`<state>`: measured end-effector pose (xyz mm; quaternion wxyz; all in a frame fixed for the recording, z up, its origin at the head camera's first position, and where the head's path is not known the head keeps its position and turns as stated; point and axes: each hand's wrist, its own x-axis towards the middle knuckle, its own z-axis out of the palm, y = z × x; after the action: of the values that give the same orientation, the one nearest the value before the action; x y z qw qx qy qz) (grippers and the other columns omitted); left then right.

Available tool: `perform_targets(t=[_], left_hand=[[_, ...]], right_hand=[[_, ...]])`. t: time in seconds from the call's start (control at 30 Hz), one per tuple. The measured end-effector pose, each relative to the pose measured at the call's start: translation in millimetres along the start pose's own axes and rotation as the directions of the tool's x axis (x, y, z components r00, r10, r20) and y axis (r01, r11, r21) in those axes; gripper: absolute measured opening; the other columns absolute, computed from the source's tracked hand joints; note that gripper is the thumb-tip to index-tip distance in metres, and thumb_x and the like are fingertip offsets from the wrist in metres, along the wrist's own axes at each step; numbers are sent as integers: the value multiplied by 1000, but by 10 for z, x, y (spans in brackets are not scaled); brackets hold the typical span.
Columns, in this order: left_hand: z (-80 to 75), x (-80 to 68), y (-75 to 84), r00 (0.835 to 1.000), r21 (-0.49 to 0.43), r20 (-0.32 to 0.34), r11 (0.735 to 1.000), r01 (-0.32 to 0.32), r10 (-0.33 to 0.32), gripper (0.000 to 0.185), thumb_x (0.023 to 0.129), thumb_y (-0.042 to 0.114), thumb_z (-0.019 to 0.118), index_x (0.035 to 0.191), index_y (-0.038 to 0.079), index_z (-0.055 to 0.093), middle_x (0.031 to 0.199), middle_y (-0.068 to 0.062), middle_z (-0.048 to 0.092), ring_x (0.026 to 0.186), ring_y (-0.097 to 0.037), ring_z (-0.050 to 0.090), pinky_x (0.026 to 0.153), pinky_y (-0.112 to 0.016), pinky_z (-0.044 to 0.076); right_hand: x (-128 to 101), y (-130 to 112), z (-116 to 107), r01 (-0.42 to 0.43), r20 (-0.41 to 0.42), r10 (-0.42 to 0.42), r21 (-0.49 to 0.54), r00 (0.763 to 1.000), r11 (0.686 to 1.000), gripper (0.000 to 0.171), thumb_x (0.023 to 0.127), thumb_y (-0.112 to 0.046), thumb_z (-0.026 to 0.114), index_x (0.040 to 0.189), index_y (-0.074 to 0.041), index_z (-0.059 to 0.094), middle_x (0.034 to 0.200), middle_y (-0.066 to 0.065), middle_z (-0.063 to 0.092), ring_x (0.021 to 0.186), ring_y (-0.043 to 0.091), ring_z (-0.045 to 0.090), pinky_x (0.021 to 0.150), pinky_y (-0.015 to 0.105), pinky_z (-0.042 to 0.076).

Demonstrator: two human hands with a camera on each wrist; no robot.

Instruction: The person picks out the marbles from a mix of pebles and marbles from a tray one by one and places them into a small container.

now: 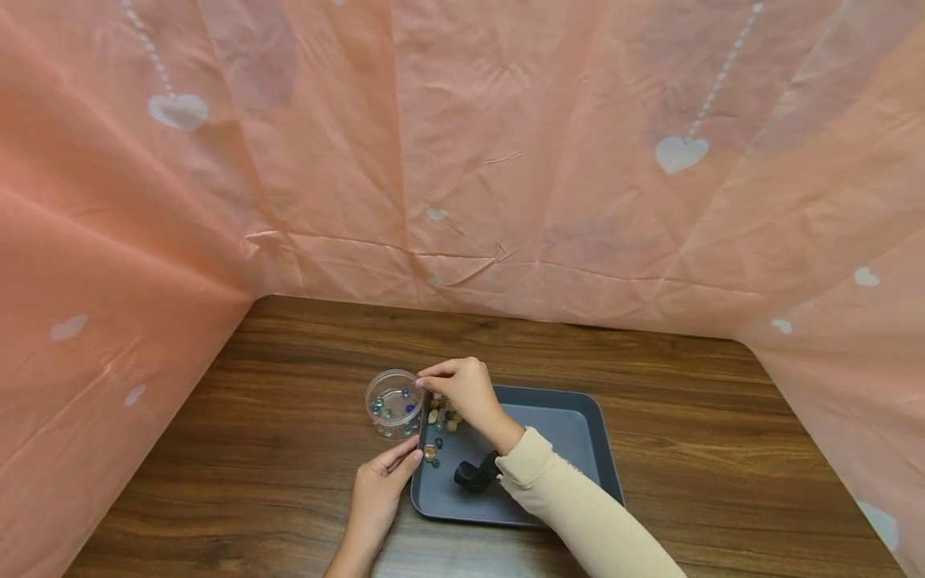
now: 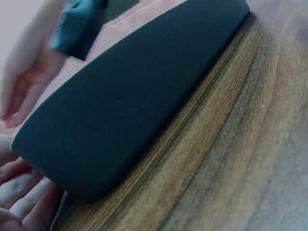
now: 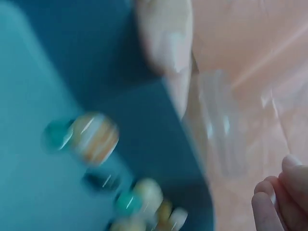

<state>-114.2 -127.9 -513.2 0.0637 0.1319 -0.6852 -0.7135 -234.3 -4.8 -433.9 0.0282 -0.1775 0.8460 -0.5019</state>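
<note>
My left hand (image 1: 377, 486) grips the left rim of a dark grey baking tray (image 1: 560, 437), its thumb over the rim; its fingers (image 2: 31, 199) also show by the tray's outer wall in the left wrist view. Several small stones and beads (image 1: 433, 417) lie inside along the tray's left side, among them a striped orange-and-white one (image 3: 95, 138). Beyond that rim, my right hand (image 1: 466, 393) reaches across to a round clear plastic container (image 1: 393, 373) with several glass marbles (image 1: 409, 408) in it. Its fingertips are close together at the container's edge; whether they pinch anything is hidden.
A black wrist mount (image 1: 477, 475) sits below my right wrist, above the tray. Tray and container stand on a brown wooden table (image 1: 289, 401). Pink curtain (image 1: 506, 160) with white hearts encloses the table at the back and both sides.
</note>
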Motion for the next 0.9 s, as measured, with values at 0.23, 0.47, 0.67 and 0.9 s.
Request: perform_targets(t=[0.23,0.47,0.67,0.9], left_hand=[[10,-11,9,1000,1,-9,1000,-1,1,34,91,16,72,119,-3,69,121,-18,70,98,4,67,85,-11,52],[19,-17,15,1000,0,-10,1000,5,-5,34,91,15,72,119,-4,69,121,-20,70,95,6,66,84,-11,52],[22,-22,18,1000,3,-14,1000,11,-11,34,91,15,72,119,-4,69,121,-19,70,95,6,66,83,-11,52],[18,-20,19,1000,7,-17,1000,16,-16,34,91,16,72,119,-4,69,122,-19,69,96,6,66,83,-11,52]], right_hand=[[-119,250,-301,-159,-121,172,116,978,981,10,82,-15,81,87,-7,81,86,9,79,79,13,73,71,29,60],[-189,526,-575,-217,-239,240,122,941,969,17,80,-15,83,93,-5,81,92,11,78,80,2,69,70,18,55],[-263,671,-664,-244,-247,261,98,933,965,16,80,-14,83,92,-4,81,91,12,78,79,0,67,67,15,52],[-310,764,-640,-238,-207,238,25,949,971,9,78,-14,83,85,-8,82,84,8,79,79,4,66,62,18,48]])
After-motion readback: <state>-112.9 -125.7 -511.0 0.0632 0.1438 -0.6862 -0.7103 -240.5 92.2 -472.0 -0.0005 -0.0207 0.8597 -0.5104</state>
